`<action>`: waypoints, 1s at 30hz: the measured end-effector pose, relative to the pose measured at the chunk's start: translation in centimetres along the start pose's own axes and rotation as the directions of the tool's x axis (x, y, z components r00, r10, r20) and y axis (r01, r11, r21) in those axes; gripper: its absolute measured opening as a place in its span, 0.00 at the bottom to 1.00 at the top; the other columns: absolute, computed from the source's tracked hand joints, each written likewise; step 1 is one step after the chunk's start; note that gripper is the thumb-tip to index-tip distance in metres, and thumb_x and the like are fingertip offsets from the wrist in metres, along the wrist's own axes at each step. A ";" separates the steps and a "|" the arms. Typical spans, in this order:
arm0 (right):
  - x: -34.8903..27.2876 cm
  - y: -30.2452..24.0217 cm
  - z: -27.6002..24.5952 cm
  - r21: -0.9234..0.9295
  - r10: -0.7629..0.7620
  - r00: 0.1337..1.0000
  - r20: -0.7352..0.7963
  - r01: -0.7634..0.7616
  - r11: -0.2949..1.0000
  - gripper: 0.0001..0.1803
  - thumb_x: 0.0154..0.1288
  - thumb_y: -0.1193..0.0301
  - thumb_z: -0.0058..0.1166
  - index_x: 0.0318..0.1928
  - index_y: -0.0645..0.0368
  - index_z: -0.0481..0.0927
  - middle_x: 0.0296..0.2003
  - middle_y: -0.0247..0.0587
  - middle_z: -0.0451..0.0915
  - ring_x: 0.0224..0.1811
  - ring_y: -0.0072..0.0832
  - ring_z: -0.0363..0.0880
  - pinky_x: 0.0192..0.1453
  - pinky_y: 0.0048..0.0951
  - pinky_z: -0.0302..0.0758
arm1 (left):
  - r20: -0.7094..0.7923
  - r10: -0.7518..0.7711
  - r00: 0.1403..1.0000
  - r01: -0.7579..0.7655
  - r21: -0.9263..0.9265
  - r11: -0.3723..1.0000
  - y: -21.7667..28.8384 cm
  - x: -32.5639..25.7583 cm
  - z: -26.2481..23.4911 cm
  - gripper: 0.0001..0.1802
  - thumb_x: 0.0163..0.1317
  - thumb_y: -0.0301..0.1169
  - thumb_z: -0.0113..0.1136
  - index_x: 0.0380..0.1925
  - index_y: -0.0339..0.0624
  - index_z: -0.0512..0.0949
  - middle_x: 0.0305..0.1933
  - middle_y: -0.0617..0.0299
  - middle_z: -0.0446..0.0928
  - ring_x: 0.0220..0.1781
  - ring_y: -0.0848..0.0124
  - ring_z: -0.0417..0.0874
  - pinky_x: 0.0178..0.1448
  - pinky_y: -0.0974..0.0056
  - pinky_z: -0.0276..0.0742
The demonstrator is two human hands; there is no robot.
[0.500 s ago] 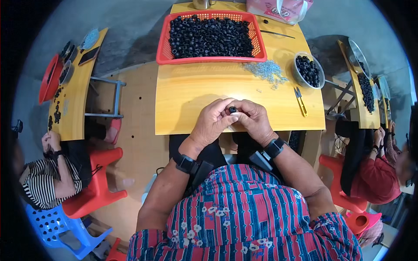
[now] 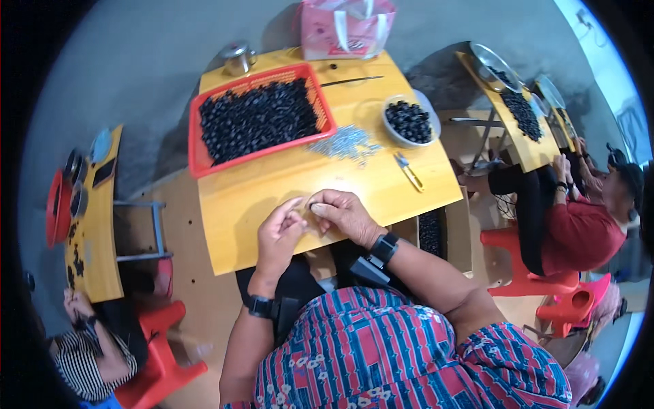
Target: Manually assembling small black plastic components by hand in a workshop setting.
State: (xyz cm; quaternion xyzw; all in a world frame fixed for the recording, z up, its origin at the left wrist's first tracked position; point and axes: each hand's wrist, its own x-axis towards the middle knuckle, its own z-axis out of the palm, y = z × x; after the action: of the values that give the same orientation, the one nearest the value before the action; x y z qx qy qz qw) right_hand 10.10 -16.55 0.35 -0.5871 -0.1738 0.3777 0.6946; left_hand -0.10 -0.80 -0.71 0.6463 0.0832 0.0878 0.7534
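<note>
My left hand (image 2: 278, 233) and my right hand (image 2: 346, 214) meet fingertip to fingertip over the near edge of the yellow table (image 2: 272, 194). The right hand's fingers curl inward and the left hand's fingers reach against them. Whatever lies between them is hidden by the fingers. Each wrist carries a black watch. Behind the hands stands a red tray (image 2: 194, 163) full of small black parts (image 2: 259, 116). To its right lie a heap of small silvery pins (image 2: 344, 143), a grey bowl (image 2: 430, 109) of black parts and a yellow-handled tool (image 2: 409, 172).
A metal cup (image 2: 238, 58), a pink bag (image 2: 344, 27) and a thin rod (image 2: 351, 80) sit at the table's far edge. A box of black parts (image 2: 429, 232) is below its right side. Other people sit at yellow tables on the left (image 2: 95, 225) and right (image 2: 524, 116), on red stools (image 2: 163, 347).
The view has tilted, so the table sits lower and turned. The small dark piece seen between my fingertips earlier is now covered by my fingers. My hands stay together.
</note>
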 end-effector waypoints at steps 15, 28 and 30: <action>1.7 -11.8 -18.0 -0.748 -0.534 0.611 -0.584 -0.150 0.647 0.14 0.59 0.63 0.63 0.35 0.62 0.85 0.27 0.49 0.83 0.27 0.32 0.83 0.36 0.31 0.77 | 0.008 0.045 0.999 -0.045 0.065 0.997 -0.1 0.3 -0.2 0.17 0.62 0.18 0.55 0.53 0.35 0.77 0.36 0.68 0.72 0.36 0.80 0.75 0.45 0.71 0.79; 1.5 -9.8 -11.0 -0.838 -0.625 0.712 -0.321 0.095 0.538 0.04 0.59 0.77 0.59 0.34 0.65 0.82 0.25 0.43 0.82 0.27 0.22 0.80 0.34 0.23 0.75 | 0.056 0.032 0.998 -0.041 0.177 0.983 0.7 0.6 -0.1 0.16 0.58 0.18 0.59 0.48 0.36 0.81 0.32 0.69 0.72 0.33 0.81 0.73 0.39 0.75 0.73; 2.0 -9.1 -9.2 -0.846 -0.632 0.725 -0.274 0.130 0.517 0.04 0.59 0.77 0.59 0.34 0.65 0.82 0.26 0.46 0.82 0.27 0.26 0.81 0.35 0.25 0.75 | 0.080 0.007 0.997 -0.019 0.157 0.987 0.7 0.7 -0.3 0.16 0.57 0.18 0.60 0.47 0.37 0.81 0.32 0.67 0.72 0.33 0.81 0.73 0.39 0.74 0.72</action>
State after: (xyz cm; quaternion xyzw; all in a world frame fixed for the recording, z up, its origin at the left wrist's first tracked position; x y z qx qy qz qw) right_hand 20.64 -21.59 6.23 -0.8522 -0.2419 -0.0958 0.4539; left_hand 0.51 -0.22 -0.04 0.7073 0.0556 0.0601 0.7022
